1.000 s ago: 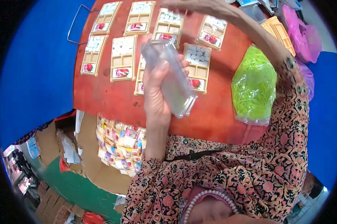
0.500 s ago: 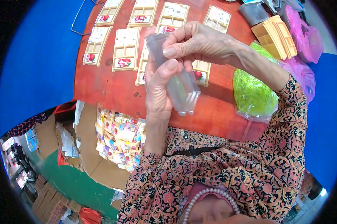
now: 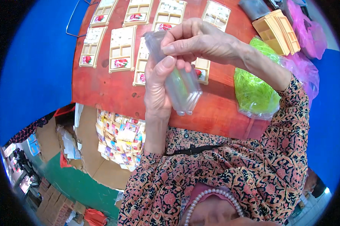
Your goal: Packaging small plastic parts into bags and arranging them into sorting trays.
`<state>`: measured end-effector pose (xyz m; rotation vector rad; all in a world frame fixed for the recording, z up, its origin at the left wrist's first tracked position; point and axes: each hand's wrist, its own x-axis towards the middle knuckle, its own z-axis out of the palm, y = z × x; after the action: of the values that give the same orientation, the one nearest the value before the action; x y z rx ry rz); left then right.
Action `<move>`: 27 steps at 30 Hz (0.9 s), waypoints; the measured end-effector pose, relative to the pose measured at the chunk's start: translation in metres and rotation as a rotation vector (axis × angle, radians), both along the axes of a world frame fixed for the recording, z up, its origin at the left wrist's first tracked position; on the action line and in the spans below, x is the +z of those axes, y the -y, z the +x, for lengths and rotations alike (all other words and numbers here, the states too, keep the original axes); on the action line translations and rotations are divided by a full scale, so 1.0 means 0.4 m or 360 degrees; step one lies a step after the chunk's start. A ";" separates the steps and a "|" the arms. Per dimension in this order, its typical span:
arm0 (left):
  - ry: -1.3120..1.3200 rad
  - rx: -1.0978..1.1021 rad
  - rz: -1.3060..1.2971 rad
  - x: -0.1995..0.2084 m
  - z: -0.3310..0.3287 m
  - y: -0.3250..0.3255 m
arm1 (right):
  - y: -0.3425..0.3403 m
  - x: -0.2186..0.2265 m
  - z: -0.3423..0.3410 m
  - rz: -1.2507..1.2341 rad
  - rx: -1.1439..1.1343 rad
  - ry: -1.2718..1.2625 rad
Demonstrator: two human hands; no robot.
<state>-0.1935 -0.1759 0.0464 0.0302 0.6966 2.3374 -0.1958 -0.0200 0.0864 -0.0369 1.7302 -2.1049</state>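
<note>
**Sleeves held high over the desk, pinched at one end**

Risk first, working left to right. Trays [image 3: 121, 49] with small compartments lie in rows on the red desk [image 3: 102, 90], some filled with white pieces, directly beneath what you hold. If the clear sleeves [image 3: 179, 84] slip, they would likely fall onto those rows and could knock pieces out of their cells. The sleeves look smooth and thin, so a loose grip is the likeliest cause. Below the desk edge, a box of small colourful packets [image 3: 121, 137] sits open; anything sliding off the near edge could land there.

Your left hand [image 3: 158, 88] is raised upright, wrist bent back, fingers wrapped round the bundle of sleeves from behind and thumb pressed along the front. It is closed on them and carries their weight. The sleeves stand tilted, lower ends free and fanning slightly near your palm's heel; that splay suggests one could work loose from the stack.

Your right hand [image 3: 200, 41] comes across from the right, forearm over the desk, fingertips pinching the top of the sleeves. A hard pull there could crease one or drag out several together.

Further right, a bag of green shreds [image 3: 254, 86] rests just under that forearm; a dropped elbow could press into it.
</note>
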 end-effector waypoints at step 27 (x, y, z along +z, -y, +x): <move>0.0399 -0.0105 -0.0001 0.002 0.006 -0.068 | -0.512 -0.078 0.012 0.1652 -0.0962 -0.0034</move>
<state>-0.1912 -0.1489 0.0473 -0.2331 0.5621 2.2276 -0.1911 0.1848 0.0551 0.8376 2.8687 -1.2242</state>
